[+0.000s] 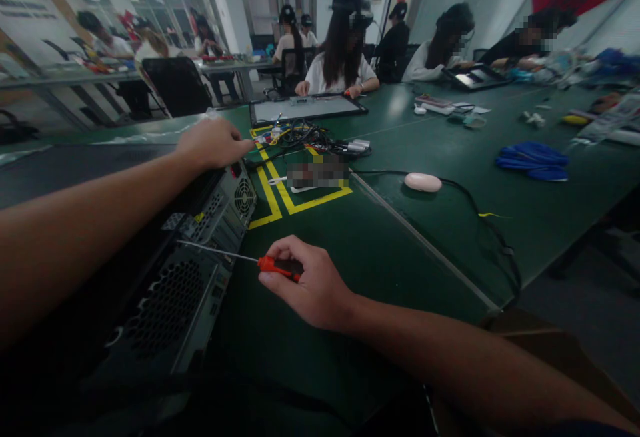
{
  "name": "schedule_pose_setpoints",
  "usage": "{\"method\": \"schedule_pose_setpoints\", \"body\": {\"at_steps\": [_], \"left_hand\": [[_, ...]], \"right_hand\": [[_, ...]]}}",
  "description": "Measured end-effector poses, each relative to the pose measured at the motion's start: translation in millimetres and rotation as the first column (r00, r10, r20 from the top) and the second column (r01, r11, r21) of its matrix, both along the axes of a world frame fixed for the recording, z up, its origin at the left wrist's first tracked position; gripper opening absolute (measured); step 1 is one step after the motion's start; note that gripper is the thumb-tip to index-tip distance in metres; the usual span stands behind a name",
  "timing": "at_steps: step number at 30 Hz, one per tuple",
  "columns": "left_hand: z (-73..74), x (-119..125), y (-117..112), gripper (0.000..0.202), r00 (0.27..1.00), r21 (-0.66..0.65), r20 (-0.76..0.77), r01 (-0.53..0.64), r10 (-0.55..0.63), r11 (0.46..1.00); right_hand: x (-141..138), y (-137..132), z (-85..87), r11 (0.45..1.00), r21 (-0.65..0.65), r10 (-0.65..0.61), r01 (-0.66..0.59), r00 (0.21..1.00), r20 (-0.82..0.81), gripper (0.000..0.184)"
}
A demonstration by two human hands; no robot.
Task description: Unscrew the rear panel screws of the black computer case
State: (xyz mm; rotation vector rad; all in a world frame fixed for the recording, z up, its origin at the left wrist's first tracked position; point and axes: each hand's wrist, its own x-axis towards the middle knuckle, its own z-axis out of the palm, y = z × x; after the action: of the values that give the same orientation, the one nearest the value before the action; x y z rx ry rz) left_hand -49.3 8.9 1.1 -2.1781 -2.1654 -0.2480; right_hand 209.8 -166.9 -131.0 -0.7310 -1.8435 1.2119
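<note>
A black computer case (200, 284) lies on the left, its metal rear panel with honeycomb vents and a round fan grille facing right. My left hand (213, 144) lies at the case's far upper corner, its fingers bent over the edge and partly hidden. In my right hand (313, 284) is a screwdriver with a red and black handle (273, 266), gripped between thumb and fingers. Its long thin shaft (220, 250) points left, and the tip meets the upper edge of the rear panel. Whether a screw sits under the tip is too small to tell.
Bundled cables (310, 137) and a pixelated object (317, 174) lie by yellow tape (280, 200) on the green table. A pale pink oval case (423, 182), a black cable (493, 230) and blue cloth (533, 160) are rightward. Across the table, a person (340, 57) handles a flat panel (310, 109).
</note>
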Motion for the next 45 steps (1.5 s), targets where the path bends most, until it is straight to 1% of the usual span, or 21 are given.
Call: {"method": "schedule_pose_setpoints", "body": {"at_steps": [3, 6, 9, 15, 19, 22, 24, 28, 33, 38, 45], "left_hand": [[0.9, 3, -3, 0.075, 0.992, 0.004, -0.116, -0.051, 0.051, 0.999], [2.2, 7, -7, 0.076, 0.989, -0.010, -0.139, -0.056, 0.054, 0.998], [2.1, 8, -8, 0.077, 0.989, -0.013, -0.133, -0.071, 0.069, 0.997], [1.1, 5, -4, 0.073, 0.993, 0.009, -0.089, -0.075, 0.076, 0.997], [1.9, 8, -7, 0.070, 0.994, 0.003, -0.075, -0.084, 0.084, 0.996], [1.5, 8, -7, 0.064, 0.995, 0.009, -0.063, -0.083, 0.083, 0.997], [0.7, 7, -5, 0.063, 0.996, 0.018, -0.047, -0.076, 0.077, 0.997], [-1.2, 4, -3, 0.064, 0.996, 0.038, -0.033, -0.087, 0.088, 0.996], [-1.7, 4, -3, 0.076, 0.995, 0.004, -0.081, -0.066, 0.066, 0.998], [0.5, 5, -5, 0.071, 0.993, 0.006, -0.061, -0.098, 0.098, 0.995], [5.1, 9, -11, 0.078, 0.993, -0.037, -0.095, -0.072, 0.068, 0.997]], "right_hand": [[1, 1, 1.2, 0.999, 0.045, -0.014, 0.014, 1.000, -0.006, 0.019], [3, 2, 2.4, 0.996, 0.082, -0.030, 0.029, 0.999, 0.010, 0.016], [4, 3, 2.7, 0.995, 0.096, -0.035, 0.034, 0.999, 0.015, 0.020], [3, 1, 1.8, 0.999, 0.052, -0.009, 0.007, 1.000, 0.026, 0.025], [1, 0, 3.7, 1.000, -0.019, -0.001, 0.001, 1.000, -0.008, 0.023], [0, 0, 4.5, 0.999, -0.036, -0.031, 0.032, 0.999, 0.013, 0.033], [0, 0, 4.7, 0.999, -0.023, -0.044, 0.044, 0.999, 0.019, 0.031], [0, 0, 6.0, 0.999, -0.038, -0.016, 0.016, 1.000, 0.009, 0.021], [-1, 0, 7.3, 0.999, -0.045, -0.002, 0.001, 1.000, -0.017, 0.020], [0, 0, 6.1, 0.999, -0.041, 0.004, -0.005, 1.000, -0.025, 0.022], [2, 1, 3.2, 1.000, -0.029, -0.008, 0.008, 1.000, -0.006, 0.016]]}}
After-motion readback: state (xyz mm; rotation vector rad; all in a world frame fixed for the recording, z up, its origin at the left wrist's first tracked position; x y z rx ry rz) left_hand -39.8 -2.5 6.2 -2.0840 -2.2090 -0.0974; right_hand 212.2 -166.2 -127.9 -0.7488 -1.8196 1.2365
